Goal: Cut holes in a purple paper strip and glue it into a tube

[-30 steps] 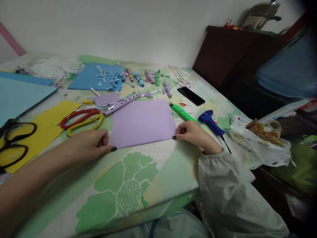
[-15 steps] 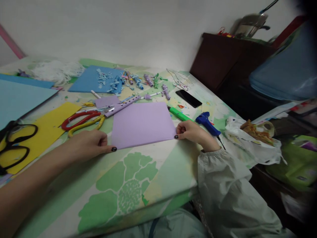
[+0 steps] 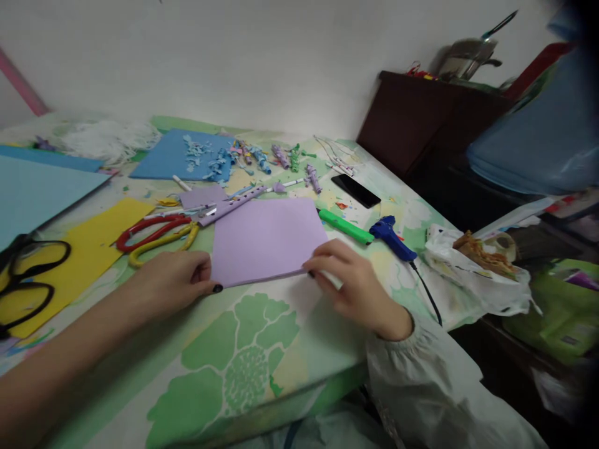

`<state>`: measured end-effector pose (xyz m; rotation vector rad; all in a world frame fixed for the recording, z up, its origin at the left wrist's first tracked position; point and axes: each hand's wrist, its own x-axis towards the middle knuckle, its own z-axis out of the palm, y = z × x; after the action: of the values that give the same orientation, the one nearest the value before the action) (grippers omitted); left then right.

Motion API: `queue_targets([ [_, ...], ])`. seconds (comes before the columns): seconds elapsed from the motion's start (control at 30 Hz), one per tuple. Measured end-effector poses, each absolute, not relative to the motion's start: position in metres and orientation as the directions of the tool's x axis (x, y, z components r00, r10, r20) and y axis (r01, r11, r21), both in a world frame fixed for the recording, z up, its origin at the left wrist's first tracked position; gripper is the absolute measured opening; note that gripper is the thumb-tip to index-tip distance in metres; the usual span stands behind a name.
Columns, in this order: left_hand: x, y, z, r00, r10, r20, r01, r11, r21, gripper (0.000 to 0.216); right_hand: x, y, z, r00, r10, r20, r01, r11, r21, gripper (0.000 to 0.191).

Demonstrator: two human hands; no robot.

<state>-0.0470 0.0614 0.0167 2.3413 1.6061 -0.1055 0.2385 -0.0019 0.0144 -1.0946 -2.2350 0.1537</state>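
Note:
A flat purple sheet [image 3: 269,240] lies on the table in front of me, its near edge looking doubled. My left hand [image 3: 175,280] is closed at its near left corner, thumb along the edge and fingers curled. Along the near edge, to the right of the middle, my right hand [image 3: 353,280] pinches the sheet between thumb and fingertips, slightly blurred. Scissors [image 3: 156,234] with one red and one yellow handle lie beyond my left hand, their blades by a rolled purple strip [image 3: 234,204]. A green utility knife [image 3: 345,226] rests just right of the sheet.
A blue glue gun [image 3: 393,238] with a black cord and a phone [image 3: 355,190] lie to the right. Black glasses [image 3: 35,274] rest on a yellow sheet [image 3: 98,249] at left. Behind are a blue sheet [image 3: 159,153] with curled scraps and a white plastic bag [image 3: 468,274] hangs over the right edge.
My right hand has moved left along the near edge, away from the sheet's right corner. My left hand stays at the left corner. The view has tilted slightly.

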Motion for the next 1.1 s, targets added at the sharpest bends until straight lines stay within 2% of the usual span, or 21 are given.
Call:
queue_targets([
  [0.07, -0.044, 0.058, 0.017, 0.391, 0.896, -0.212, 0.913, -0.347, 0.215, 0.014, 0.219, -0.007, 0.012, -0.673, 0.616, 0.410, 0.581, 0.783, -0.224, 0.028],
  [0.13, -0.043, 0.056, 0.015, 0.410, 0.891, -0.195, 0.903, -0.365, 0.227, 0.009, 0.206, -0.010, 0.006, -0.769, 0.571, 0.288, 0.549, 0.820, -0.160, 0.041],
  [0.23, -0.042, 0.053, 0.010, 0.439, 0.890, -0.127, 0.883, -0.401, 0.243, 0.008, 0.198, -0.010, -0.004, -0.764, 0.632, 0.128, 0.614, 0.774, -0.157, 0.069],
  [0.37, -0.035, 0.039, 0.004, 0.554, 0.827, 0.093, 0.806, -0.561, 0.190, 0.020, 0.198, -0.011, -0.007, -0.725, 0.687, 0.054, 0.666, 0.718, -0.204, 0.071],
  [0.43, -0.026, 0.027, -0.001, 0.651, 0.721, 0.238, 0.721, -0.685, 0.101, 0.028, 0.199, -0.011, -0.007, -0.725, 0.688, 0.042, 0.665, 0.714, -0.218, 0.071],
  [0.5, -0.016, 0.012, -0.008, 0.727, 0.593, 0.347, 0.650, -0.757, -0.066, 0.034, 0.200, -0.011, -0.007, -0.729, 0.683, 0.041, 0.659, 0.717, -0.227, 0.070],
  [0.57, -0.007, -0.001, -0.015, 0.754, 0.541, 0.373, 0.638, -0.739, -0.216, 0.042, 0.200, -0.010, -0.007, -0.730, 0.682, 0.045, 0.655, 0.717, -0.237, 0.070],
  [0.63, -0.002, -0.010, -0.022, 0.745, 0.542, 0.389, 0.656, -0.703, -0.275, 0.042, 0.200, -0.010, -0.008, -0.729, 0.683, 0.039, 0.657, 0.714, -0.242, 0.070],
  [0.83, -0.001, -0.015, -0.028, 0.712, 0.561, 0.422, 0.684, -0.689, -0.239, 0.036, 0.204, -0.013, -0.007, -0.697, 0.717, 0.036, 0.702, 0.691, -0.172, 0.070],
  [1.0, 0.000, -0.019, -0.029, 0.663, 0.624, 0.414, 0.734, -0.651, -0.194, 0.035, 0.207, -0.028, -0.009, -0.691, 0.710, 0.134, 0.707, 0.703, -0.081, 0.052],
  [1.1, 0.001, -0.021, -0.030, 0.674, 0.621, 0.400, 0.727, -0.653, -0.210, 0.038, 0.206, -0.034, -0.011, -0.689, 0.711, 0.143, 0.705, 0.703, -0.099, 0.053],
])
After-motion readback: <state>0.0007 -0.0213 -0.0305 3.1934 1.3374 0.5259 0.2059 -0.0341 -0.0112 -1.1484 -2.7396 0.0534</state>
